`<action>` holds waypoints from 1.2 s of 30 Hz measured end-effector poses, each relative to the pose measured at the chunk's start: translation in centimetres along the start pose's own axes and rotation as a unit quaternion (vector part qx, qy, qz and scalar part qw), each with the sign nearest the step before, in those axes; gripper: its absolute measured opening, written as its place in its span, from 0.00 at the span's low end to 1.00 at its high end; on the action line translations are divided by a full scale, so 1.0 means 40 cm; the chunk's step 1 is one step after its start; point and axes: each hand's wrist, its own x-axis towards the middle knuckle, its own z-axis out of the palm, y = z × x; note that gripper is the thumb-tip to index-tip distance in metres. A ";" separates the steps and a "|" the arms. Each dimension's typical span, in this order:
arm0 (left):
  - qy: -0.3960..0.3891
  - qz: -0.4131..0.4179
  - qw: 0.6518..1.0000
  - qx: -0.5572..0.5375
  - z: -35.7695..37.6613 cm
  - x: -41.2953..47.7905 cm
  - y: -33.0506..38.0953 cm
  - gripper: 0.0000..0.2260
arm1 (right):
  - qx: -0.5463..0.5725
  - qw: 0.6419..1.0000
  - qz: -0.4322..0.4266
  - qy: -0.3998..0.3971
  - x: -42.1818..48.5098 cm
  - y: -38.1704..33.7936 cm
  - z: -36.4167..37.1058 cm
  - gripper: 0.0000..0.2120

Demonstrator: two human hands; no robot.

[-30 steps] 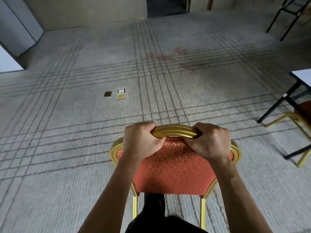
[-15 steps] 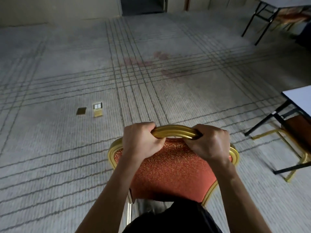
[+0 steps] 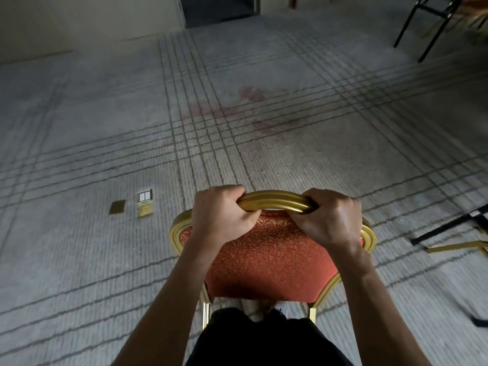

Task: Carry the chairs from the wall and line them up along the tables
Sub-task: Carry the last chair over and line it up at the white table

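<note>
L hand & R hand both curled tight round gold top rail, either side of centre. Below the grip, chair sits close vs body, rail running L-R; feet hidden. Nearest table leg lies off right, R-hand side, so prob swing right.

**Grey grid carpet, dim room**

So the floor is all grey carpet, with bundles of dark lines crossing into a big grid. There's a faded reddish stain out in the middle, right around where the lines cross. Off to the left there's a flat brass floor plate and, just beside it, a floor socket box showing two white squares. The carpet's far edge meets a plain beige wall and a dark doorway. Black table legs stand in the far right corner. Light's pretty dim and flat.
</note>
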 end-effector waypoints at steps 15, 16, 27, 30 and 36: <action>0.008 -0.041 0.999 -0.021 0.381 0.740 -0.280 0.22 | -0.026 0.998 0.022 -0.046 0.740 0.254 0.364 0.10; 0.006 -0.039 0.999 -0.026 0.410 0.793 -0.307 0.22 | -0.026 0.998 0.028 -0.044 0.790 0.268 0.395 0.10; -0.021 0.037 0.997 -0.061 0.626 1.399 -0.450 0.25 | -0.069 0.992 0.110 -0.004 1.295 0.420 0.566 0.11; -0.023 0.045 0.998 -0.050 0.714 1.563 -0.484 0.24 | -0.071 0.991 0.117 0.001 1.438 0.497 0.639 0.12; -0.013 0.055 0.998 -0.042 0.892 1.870 -0.544 0.27 | -0.059 0.992 0.113 0.014 1.724 0.667 0.783 0.13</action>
